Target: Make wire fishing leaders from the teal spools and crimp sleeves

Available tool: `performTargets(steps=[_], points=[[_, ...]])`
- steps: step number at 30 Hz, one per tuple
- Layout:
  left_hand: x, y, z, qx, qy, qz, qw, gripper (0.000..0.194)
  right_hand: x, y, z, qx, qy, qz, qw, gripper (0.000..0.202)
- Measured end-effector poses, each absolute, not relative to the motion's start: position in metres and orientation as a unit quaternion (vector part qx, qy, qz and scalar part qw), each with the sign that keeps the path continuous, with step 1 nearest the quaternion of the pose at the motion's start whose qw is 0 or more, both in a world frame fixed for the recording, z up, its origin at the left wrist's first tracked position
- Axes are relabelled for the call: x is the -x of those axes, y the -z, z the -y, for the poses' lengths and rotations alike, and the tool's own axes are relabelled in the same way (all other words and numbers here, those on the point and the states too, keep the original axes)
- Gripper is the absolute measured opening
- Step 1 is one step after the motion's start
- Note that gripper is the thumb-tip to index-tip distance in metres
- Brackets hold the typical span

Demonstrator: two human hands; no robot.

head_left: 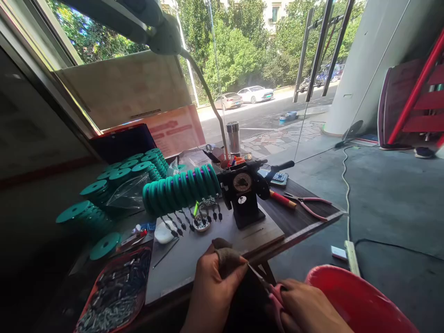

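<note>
Just over the near edge of the work board, my left hand (217, 282) is closed, thumb and forefinger pinched together. A brownish-grey wrap covers part of its fingers; what the pinch holds is too small to make out. Pink-handled scissors (275, 296) are gripped in my right hand (305, 305), their blades pointing up-left to the left fingertips. Beyond the hands, a row of green spools (182, 187) sits sideways on a black hand-cranked winder (244, 194). Several dark threads with small dark pieces (178, 226) hang from the spools.
A red tray (145, 282) of small metal parts stands left of the board (187, 259). Stacked green spools (92, 189) fill the back left. Pliers (317, 208) and a phone (277, 178) lie to the right. A red basin (354, 300) is at lower right; a lamp arm (208, 92) hangs above.
</note>
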State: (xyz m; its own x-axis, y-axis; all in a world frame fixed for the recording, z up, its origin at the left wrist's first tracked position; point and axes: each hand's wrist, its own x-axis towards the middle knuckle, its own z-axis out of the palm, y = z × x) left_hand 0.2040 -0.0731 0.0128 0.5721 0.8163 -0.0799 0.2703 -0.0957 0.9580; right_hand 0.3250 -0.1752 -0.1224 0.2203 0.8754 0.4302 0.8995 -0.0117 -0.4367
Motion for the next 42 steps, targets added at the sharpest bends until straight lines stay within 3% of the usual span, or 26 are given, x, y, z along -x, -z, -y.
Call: performTargets(steps=[4, 7, 10, 15, 22, 32, 38, 42], points=[[-0.201, -0.009, 0.069, -0.703, -0.251, -0.388, 0.541, 0.025, -0.330, 0.099, 0.178, 0.707, -0.144, 0.602, 0.342, 0.041], [-0.199, -0.005, 0.064, -0.637, -0.320, -0.391, 0.582, 0.040, -0.337, 0.069, 0.175, 0.610, -0.334, 0.574, 0.432, 0.050], [-0.197, -0.003, 0.061, -0.601, -0.344, -0.349, 0.631, 0.060, -0.333, 0.051, 0.165, 0.545, -0.445, 0.469, 0.533, 0.057], [-0.200, 0.002, 0.063, -0.601, -0.375, -0.329, 0.624, 0.066, -0.307, 0.048, 0.143, 0.470, -0.587, 0.291, 0.591, 0.067], [-0.203, 0.010, 0.066, -0.716, -0.373, -0.322, 0.495, 0.084, -0.286, 0.042, 0.130, 0.428, -0.579, 0.197, 0.666, 0.052], [-0.201, 0.018, 0.082, -0.828, -0.372, -0.256, 0.332, 0.072, -0.279, 0.040, 0.118, 0.332, -0.618, 0.114, 0.703, 0.043], [-0.202, 0.014, 0.082, -0.761, -0.375, -0.308, 0.431, 0.071, -0.288, 0.048, 0.129, 0.333, -0.646, 0.125, 0.675, 0.043], [-0.204, 0.011, 0.073, -0.685, -0.380, -0.375, 0.496, 0.045, -0.305, 0.059, 0.137, 0.404, -0.627, 0.149, 0.649, 0.055]])
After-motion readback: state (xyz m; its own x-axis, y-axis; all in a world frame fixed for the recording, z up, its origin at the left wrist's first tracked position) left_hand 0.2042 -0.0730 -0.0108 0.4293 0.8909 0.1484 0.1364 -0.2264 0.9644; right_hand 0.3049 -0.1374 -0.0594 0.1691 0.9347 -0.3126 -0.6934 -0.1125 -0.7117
